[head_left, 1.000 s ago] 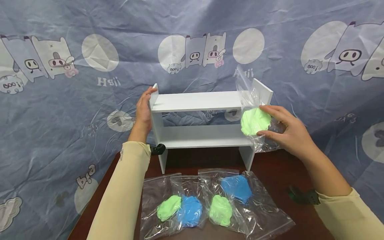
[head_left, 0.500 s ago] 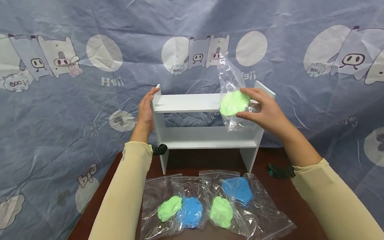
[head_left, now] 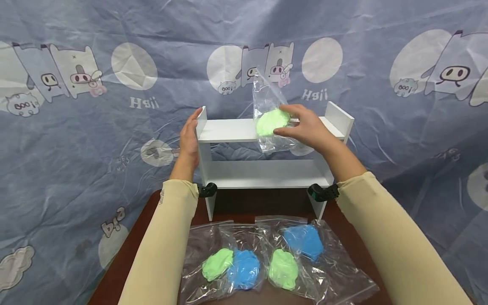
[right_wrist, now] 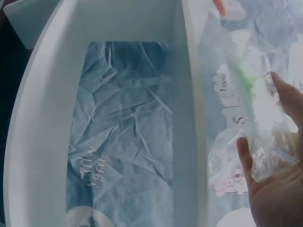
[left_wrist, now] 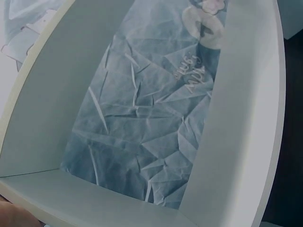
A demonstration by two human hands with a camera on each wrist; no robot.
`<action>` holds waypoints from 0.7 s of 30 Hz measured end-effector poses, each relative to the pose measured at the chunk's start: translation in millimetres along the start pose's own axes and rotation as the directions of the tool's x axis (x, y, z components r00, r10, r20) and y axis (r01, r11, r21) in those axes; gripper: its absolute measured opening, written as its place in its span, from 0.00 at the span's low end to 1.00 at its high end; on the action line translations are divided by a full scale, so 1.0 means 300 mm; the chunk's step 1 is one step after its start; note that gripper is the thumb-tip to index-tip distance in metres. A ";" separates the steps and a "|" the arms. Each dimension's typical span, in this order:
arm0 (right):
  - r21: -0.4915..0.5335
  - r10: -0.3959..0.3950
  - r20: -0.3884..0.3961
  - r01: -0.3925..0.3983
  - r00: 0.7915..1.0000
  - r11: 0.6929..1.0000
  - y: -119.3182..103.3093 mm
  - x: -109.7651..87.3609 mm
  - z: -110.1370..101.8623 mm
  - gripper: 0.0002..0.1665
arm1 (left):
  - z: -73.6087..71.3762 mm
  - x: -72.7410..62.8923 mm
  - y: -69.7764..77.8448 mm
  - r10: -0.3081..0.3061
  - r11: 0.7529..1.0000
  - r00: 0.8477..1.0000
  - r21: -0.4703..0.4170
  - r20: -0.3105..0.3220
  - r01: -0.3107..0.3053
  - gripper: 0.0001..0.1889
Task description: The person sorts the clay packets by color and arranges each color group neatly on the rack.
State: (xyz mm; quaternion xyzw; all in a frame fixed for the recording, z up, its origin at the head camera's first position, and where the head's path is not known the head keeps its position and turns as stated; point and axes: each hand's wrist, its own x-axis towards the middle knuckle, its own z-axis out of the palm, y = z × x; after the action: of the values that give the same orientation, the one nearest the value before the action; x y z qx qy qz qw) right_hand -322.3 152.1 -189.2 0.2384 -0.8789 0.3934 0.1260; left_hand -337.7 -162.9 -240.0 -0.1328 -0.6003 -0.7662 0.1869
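Shifted left along the shelf [head_left: 263, 173] since a second ago, a clear bag [head_left: 265, 96] with a green lump [head_left: 270, 123] is pinched in my right hand [head_left: 306, 127] near the shelf's top. My left hand [head_left: 188, 140], fingers extended, touches the shelf's left side; other bags [head_left: 282, 271] lie before the shelf.

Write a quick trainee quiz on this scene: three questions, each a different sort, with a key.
1. What does the right hand hold?
A) a blue putty-like lump
B) a rounded light-green putty-like lump in a clear plastic bag
C) nothing
2. True or false: the left hand is at the left side of the white two-tier shelf.
3. How many flattened blue putty-like lumps lie bagged on the dark reddish-brown table?

Key: 1. B; 2. True; 3. Two.
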 end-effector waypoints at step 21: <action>-0.153 0.036 0.119 -0.018 0.992 0.988 -0.008 0.177 0.200 0.44 | -0.021 0.054 -0.075 0.026 0.992 0.998 0.125 -0.062 -0.018 0.23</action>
State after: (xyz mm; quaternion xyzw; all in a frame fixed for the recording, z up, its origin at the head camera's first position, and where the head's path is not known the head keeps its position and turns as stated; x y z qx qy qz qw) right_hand -368.4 88.5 -205.4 0.2397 -0.9154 0.3121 0.0847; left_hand -362.0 -166.5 -254.2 -0.1032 -0.6392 -0.7289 0.2224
